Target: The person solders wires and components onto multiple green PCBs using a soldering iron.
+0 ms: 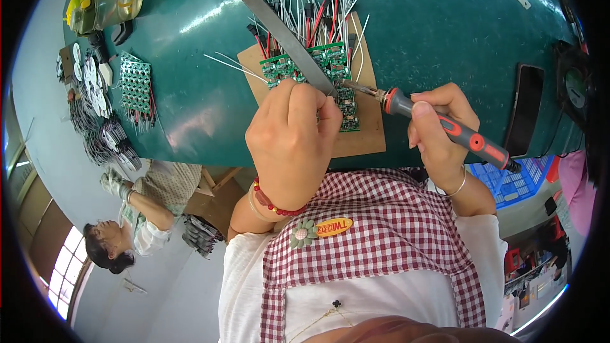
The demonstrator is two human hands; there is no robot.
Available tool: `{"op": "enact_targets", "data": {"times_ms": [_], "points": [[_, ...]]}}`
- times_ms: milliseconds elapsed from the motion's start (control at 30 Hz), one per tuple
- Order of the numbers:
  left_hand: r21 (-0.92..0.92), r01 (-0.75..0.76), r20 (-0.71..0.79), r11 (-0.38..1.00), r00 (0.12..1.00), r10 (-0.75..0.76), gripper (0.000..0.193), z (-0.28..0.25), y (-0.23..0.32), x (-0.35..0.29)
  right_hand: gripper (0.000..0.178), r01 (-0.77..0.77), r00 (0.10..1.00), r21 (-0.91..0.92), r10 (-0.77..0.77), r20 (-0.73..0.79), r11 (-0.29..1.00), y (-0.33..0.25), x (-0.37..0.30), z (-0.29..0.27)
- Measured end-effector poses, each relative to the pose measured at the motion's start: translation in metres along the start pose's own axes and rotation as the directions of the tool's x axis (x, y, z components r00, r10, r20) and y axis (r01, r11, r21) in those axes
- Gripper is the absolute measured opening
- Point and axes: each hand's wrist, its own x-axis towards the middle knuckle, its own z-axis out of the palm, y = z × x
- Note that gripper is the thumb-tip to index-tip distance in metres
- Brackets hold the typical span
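My right hand is wrapped round the grey and red handle of a soldering iron. Its metal tip reaches left to the green circuit boards, which lie on a brown board. Over the same boards my left hand is closed in a pinch, and its fingers hide whatever they hold. A long grey metal bar slants across the boards, its lower end beside my left fingertips. White, red and black wires fan out from the boards' far side.
On the green table, a panel of small boards and a clear bottle are at left. A phone lies at right, near a black device. A blue crate stands below the edge. A co-worker is at lower left.
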Motion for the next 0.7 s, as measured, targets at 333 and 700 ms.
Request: {"op": "enact_targets", "data": {"times_ms": [333,700], "points": [[0.071,-0.086,0.066,0.994,0.995,0.081,0.021,-0.011,0.003,0.008,0.013,0.022,1.0,0.037,-0.021,-0.012,0.999,-0.002,-0.002,0.0],[0.204,-0.161,0.208,0.966,0.971,0.118,0.022,-0.016,0.008,0.019,0.011,0.008,1.0,0.02,-0.008,-0.003,1.0,-0.004,-0.001,-0.002]]}}
